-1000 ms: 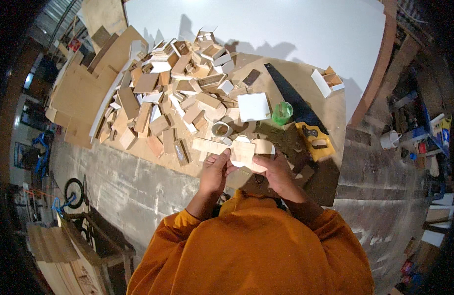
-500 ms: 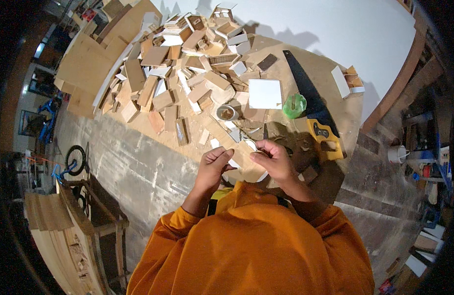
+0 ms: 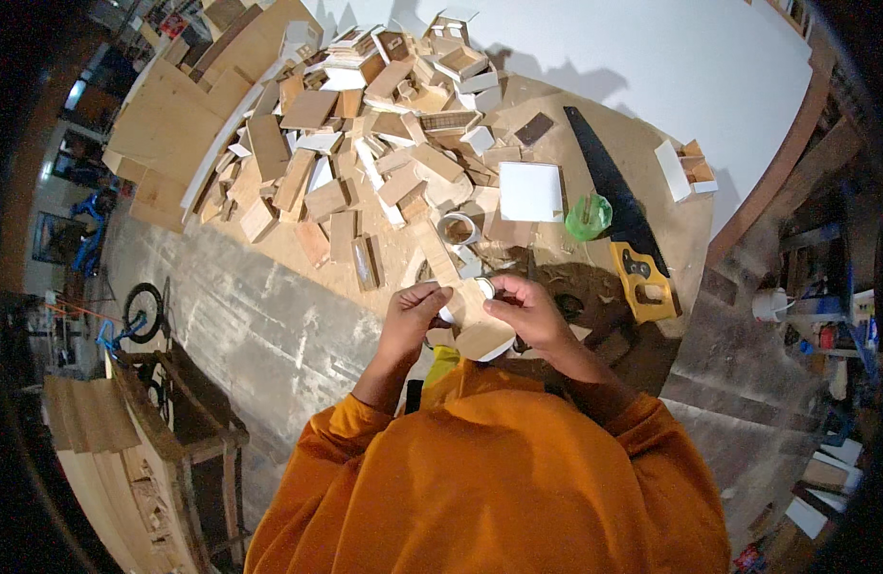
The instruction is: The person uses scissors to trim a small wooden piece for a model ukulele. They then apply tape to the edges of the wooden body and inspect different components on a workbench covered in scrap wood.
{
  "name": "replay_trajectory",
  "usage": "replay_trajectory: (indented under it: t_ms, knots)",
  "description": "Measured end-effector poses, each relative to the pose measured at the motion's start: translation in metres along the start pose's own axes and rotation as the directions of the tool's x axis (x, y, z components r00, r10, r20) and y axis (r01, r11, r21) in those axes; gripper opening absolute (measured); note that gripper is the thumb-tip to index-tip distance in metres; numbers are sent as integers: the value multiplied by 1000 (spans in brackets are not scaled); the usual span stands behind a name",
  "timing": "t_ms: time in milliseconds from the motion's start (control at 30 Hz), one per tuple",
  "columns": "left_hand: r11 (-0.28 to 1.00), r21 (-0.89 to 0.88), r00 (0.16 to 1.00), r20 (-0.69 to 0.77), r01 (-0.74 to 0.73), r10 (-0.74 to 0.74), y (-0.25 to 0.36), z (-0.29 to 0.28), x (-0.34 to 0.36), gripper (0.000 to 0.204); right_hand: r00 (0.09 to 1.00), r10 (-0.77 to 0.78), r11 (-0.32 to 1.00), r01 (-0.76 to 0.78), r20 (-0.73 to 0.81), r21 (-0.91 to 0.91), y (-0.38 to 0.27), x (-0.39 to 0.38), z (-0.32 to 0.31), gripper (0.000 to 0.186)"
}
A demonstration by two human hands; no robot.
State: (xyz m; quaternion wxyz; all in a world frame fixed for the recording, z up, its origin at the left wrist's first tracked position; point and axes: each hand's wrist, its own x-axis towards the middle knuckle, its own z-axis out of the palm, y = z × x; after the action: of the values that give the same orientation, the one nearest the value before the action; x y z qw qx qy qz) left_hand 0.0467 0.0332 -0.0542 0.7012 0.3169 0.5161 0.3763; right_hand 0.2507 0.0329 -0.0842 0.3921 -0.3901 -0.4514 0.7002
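A light wooden cut-out piece (image 3: 483, 338), with a rounded lower end and a white edge, is held level between both hands above the near edge of the work board. My left hand (image 3: 413, 320) pinches its left side with curled fingers. My right hand (image 3: 523, 316) grips its right side, thumb on top, beside a small white curved part. Just beyond lie a white ring (image 3: 458, 230) like a tape roll, a white square panel (image 3: 529, 191), a green plastic cup (image 3: 589, 218) and a handsaw with a yellow handle (image 3: 644, 285).
A heap of wood offcuts (image 3: 307, 110) covers the board's left part. A white sheet (image 3: 719, 77) lies behind, plywood panels (image 3: 159, 143) stand at left. A bicycle (image 3: 143, 311) and wooden frame (image 3: 178, 440) are lower left, cluttered shelving (image 3: 824, 306) at right, concrete floor (image 3: 259, 316) around.
The held piece has turned, its rounded end now toward my body. My hands stay on either side of it. The board's contents have shifted slightly in view as the head moved.
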Motion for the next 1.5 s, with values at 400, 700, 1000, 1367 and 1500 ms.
replay_trajectory:
  t_ms: [400,700,1000,1367,1500]
  knots:
    - [157,786,695,411,-598,590,-29,-41,-8,45,992,-106,792,44,-65,-609,23,16,27,33]
    - [240,769,678,315,-592,664,-47,-44,-9,47,930,-250,507,364,271,-782,-10,18,10,38]
    - [188,808,663,299,-559,686,-52,-41,-9,34,888,-92,259,458,450,-850,-18,36,9,19]
    - [317,768,679,200,-556,706,-57,-40,-6,13,899,-154,404,436,410,-804,-16,43,11,11]
    - [335,755,677,189,-563,711,-57,-39,-6,12,903,-169,425,428,394,-798,-12,44,9,11]
